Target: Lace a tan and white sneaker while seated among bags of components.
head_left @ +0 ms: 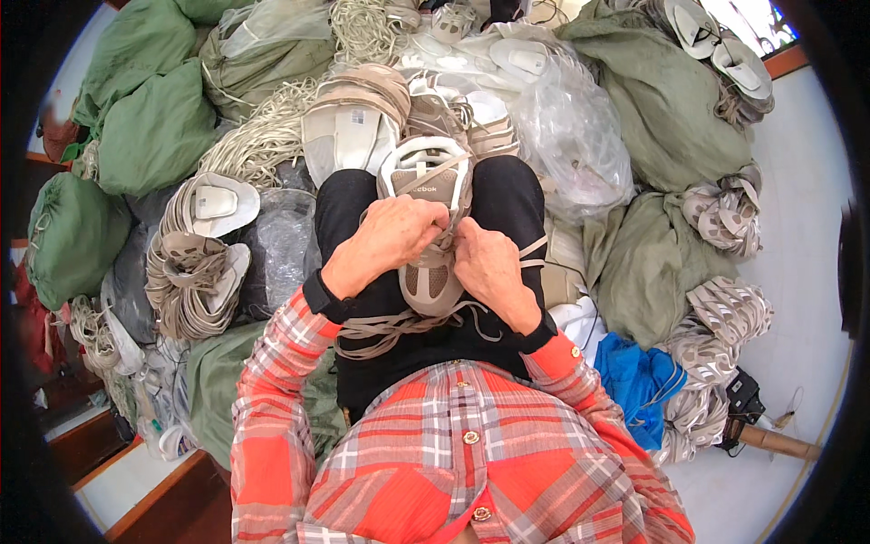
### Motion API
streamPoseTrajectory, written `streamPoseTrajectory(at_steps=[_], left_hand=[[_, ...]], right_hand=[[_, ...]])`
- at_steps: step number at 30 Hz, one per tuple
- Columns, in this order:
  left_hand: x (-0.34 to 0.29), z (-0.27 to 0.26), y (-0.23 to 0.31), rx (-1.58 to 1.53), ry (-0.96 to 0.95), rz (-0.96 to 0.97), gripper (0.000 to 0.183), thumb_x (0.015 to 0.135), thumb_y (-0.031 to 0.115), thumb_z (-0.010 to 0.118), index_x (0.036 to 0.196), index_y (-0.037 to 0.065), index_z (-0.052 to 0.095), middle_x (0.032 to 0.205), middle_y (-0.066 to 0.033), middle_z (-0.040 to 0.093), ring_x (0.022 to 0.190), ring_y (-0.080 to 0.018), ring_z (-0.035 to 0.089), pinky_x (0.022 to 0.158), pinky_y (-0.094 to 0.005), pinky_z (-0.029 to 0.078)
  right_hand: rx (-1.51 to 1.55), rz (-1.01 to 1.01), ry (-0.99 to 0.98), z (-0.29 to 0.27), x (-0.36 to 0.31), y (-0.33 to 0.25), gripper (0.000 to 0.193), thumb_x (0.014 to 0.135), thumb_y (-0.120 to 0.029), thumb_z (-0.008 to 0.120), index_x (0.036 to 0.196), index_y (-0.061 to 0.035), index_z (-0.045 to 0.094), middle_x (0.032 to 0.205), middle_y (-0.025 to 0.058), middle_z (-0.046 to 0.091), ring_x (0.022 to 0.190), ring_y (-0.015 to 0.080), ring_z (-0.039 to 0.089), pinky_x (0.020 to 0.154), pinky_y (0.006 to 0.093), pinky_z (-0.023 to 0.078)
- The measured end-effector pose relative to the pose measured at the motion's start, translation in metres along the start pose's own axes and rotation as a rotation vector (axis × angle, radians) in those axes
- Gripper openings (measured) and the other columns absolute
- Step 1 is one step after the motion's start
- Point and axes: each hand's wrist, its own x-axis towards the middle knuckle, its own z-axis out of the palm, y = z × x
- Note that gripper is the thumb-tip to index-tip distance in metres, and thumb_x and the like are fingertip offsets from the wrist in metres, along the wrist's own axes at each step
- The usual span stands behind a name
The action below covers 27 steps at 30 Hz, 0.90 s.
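A beige and brown shoe upper [433, 186] stands between my knees, its mesh toe pointing at me and its white-lined collar away. My left hand [390, 238] is closed at the left row of eyelets, thumb and fingers pinched together on a beige shoelace. On the other side, my right hand [494, 272] is also closed, its fingertips pinching at the lacing close to the left fingertips. The fingers cover most of the lace between them. More beige laces [390, 331] lie loose across my lap below the toe. One strand crosses the tongue near the top.
Stacked shoe uppers [355, 122] lean just beyond my knees. Beside them is a heap of loose laces [256, 134]. Nested uppers [195, 281] sit at left. Green sacks [149, 127], clear plastic [571, 136] and a blue bag [634, 385] surround me. More uppers [716, 335] lie at right.
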Motion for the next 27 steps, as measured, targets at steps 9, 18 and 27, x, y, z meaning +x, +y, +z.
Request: streamPoseTrajectory(at_steps=[9, 18, 27], left_hand=[[-0.016, -0.075, 0.017, 0.388, 0.102, -0.074, 0.006, 0.083, 0.010, 0.054, 0.081, 0.006, 0.051, 0.063, -0.0149, 0.059, 0.059, -0.0326, 0.062, 0.048, -0.0413, 0.046], [-0.089, -0.037, -0.023, -1.679, 0.043, -0.656, 0.010, 0.091, 0.017, 0.050, 0.088, 0.007, 0.052, 0.070, -0.0067, 0.061, 0.049, -0.0129, 0.056, 0.039, -0.0209, 0.036], [-0.102, 0.012, -0.022, -2.238, 0.130, -0.464, 0.013, 0.091, 0.018, 0.045, 0.086, 0.006, 0.050, 0.071, -0.0050, 0.054, 0.049, -0.0135, 0.047, 0.044, -0.0237, 0.036]], right_hand=[[-0.162, -0.407, 0.172, -0.035, -0.003, -0.011, 0.014, 0.075, -0.009, 0.065, 0.088, -0.0068, 0.059, 0.085, 0.0082, 0.055, 0.085, 0.0278, 0.053, 0.074, 0.0386, 0.042], [-0.337, -0.568, 0.016, -0.023, 0.002, -0.031, 0.017, 0.067, -0.006, 0.062, 0.080, -0.0024, 0.052, 0.084, 0.0129, 0.048, 0.081, 0.0282, 0.050, 0.073, 0.0394, 0.040], [-0.146, -0.025, -0.245, -0.031, -0.009, -0.020, 0.027, 0.081, -0.024, 0.066, 0.091, -0.0003, 0.060, 0.075, 0.0177, 0.062, 0.077, 0.0346, 0.061, 0.067, 0.0403, 0.048]])
